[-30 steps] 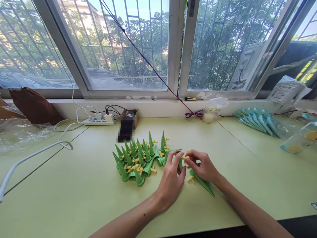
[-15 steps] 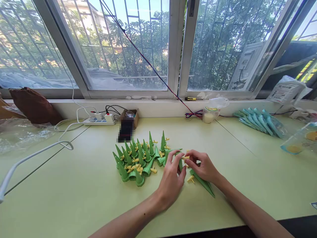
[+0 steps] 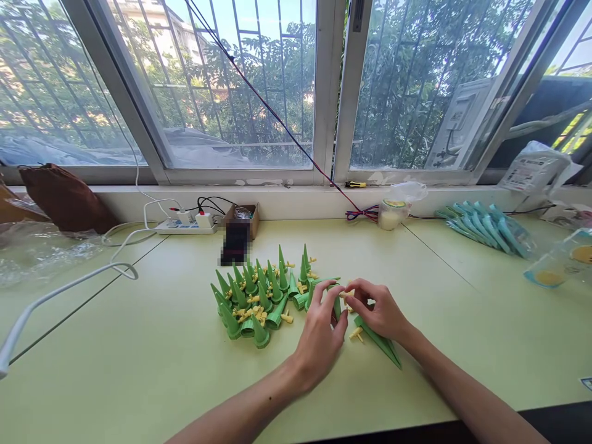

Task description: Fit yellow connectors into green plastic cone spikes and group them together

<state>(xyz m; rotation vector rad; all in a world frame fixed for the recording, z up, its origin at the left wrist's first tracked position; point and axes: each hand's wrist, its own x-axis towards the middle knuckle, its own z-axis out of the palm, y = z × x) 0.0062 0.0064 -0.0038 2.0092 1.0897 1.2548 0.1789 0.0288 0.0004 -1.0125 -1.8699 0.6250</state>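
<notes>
My left hand is curled around a green plastic cone, which is partly hidden by the fingers. Fingertips of my right hand pinch a small yellow T-shaped plastic piece against the cone's upper end. Beneath the right hand lies a long green cone, its tip pointing toward me. A loose yellow piece rests beside it. To the left of my hands stands a cluster of green cones, some upright and some lying down, with several yellow pieces among them.
Behind the cluster are a small cardboard box and a blurred dark object. A white power strip with cables lies at the back left. Toward the back right are a lidded jar and blue-green packets.
</notes>
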